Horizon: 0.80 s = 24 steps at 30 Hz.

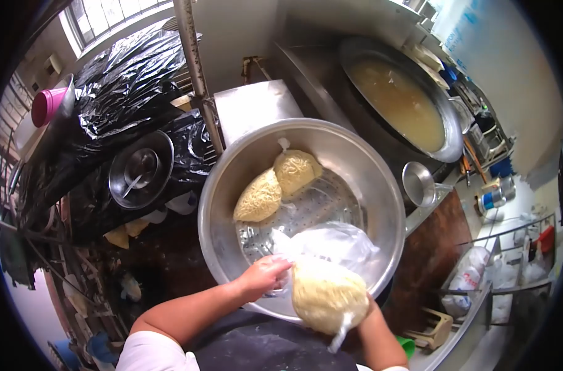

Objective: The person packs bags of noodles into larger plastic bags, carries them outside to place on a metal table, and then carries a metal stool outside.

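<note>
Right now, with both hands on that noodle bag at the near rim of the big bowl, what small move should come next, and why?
Probably lower the noodle bag onto the perforated tray beside the two bags lying there. The left hand grips its plastic over the steel bowl; the right hand supports it from below.

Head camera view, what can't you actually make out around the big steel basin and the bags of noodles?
- Right hand: mostly hidden behind the clear plastic bag of pale noodles; its grip can't be seen.
- Left hand: fingertips buried in crumpled clear plastic.
- Large round steel basin: near rim covered by arms and bag.
- Wide pan of brown broth: contents too murky to identify.
</note>
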Motion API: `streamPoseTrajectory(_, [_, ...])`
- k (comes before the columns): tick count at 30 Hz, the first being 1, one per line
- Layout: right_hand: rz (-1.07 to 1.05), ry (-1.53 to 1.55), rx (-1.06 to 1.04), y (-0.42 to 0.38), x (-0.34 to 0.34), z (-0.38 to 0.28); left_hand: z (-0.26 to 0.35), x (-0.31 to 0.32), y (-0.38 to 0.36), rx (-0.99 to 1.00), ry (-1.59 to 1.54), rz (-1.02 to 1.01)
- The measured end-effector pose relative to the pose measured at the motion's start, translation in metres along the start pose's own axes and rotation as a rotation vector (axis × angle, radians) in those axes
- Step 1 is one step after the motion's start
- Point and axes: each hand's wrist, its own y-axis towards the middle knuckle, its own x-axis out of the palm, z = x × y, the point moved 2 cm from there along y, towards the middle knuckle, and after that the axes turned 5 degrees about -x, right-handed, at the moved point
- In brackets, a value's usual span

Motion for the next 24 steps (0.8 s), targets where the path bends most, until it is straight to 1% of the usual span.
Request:
streamPoseTrajectory(1, [0.027,0.016,0.028,0.006,-0.006,0.017,-0.008,-0.009,0.004,0.075,0.023,-0.061])
streamPoseTrajectory(3, [0.145,-0.051,0.075,0.017,-0.006,0.036,-0.006,-0.01,-0.004,0.323,0.343,0.071])
streamPoseTrajectory(4, [0.211,-0.111,0.098,0.022,-0.003,0.04,-0.011,-0.013,-0.004,0.381,0.434,0.075])
streamPoseTrajectory(5, [0.155,-0.243,0.236,0.026,0.016,0.037,-0.016,-0.016,-0.004,0.441,0.524,0.084])
streamPoseTrajectory(6, [0.091,-0.481,0.225,0.027,0.04,0.03,-0.021,-0.019,-0.004,0.501,0.612,0.098])
streamPoseTrajectory(8, [-0.273,-0.861,0.162,0.044,0.081,0.007,-0.025,-0.022,-0.006,0.431,0.568,0.063])
streamPoseTrajectory(9, [-0.261,-0.899,0.038,0.058,0.11,-0.005,-0.027,-0.024,-0.008,0.4,0.534,0.053])
streamPoseTrajectory(10, [-0.259,-0.953,-0.122,0.085,0.121,-0.015,-0.026,-0.028,-0.01,0.38,0.48,0.059])
streamPoseTrajectory(11, [-0.171,-0.997,-0.283,0.117,0.136,-0.022,-0.025,-0.032,-0.012,0.36,0.427,0.065])
streamPoseTrajectory(13, [0.066,-1.049,-0.623,0.205,0.126,-0.011,-0.023,-0.04,-0.02,0.297,0.31,0.055])
streamPoseTrajectory(14, [0.11,-1.144,-0.779,0.254,0.099,-0.002,-0.022,-0.043,-0.026,0.254,0.248,0.035])
streamPoseTrajectory(15, [0.248,-1.147,-0.464,0.286,0.072,0.008,-0.02,-0.046,-0.031,0.211,0.187,0.014])
streamPoseTrajectory(16, [0.379,-1.132,-0.151,0.308,0.053,0.016,-0.023,-0.048,-0.034,0.235,0.167,0.006])
streamPoseTrajectory(18, [0.474,-0.894,-0.016,0.325,0.036,0.04,-0.037,-0.052,-0.035,0.292,0.138,-0.012])
streamPoseTrajectory(19, [0.5,-0.913,0.0,0.341,0.019,0.048,-0.04,-0.054,-0.041,0.293,0.101,-0.057])
streamPoseTrajectory(20, [0.518,-0.892,0.035,0.327,0.041,0.052,-0.041,-0.056,-0.046,0.326,0.101,-0.068])
streamPoseTrajectory(22, [0.433,-0.684,0.288,0.346,0.013,0.057,-0.051,-0.065,-0.048,0.208,0.012,-0.08])
streamPoseTrajectory(24, [0.336,-0.841,0.3,0.326,0.046,0.065,-0.057,-0.069,-0.048,0.238,0.006,-0.082])
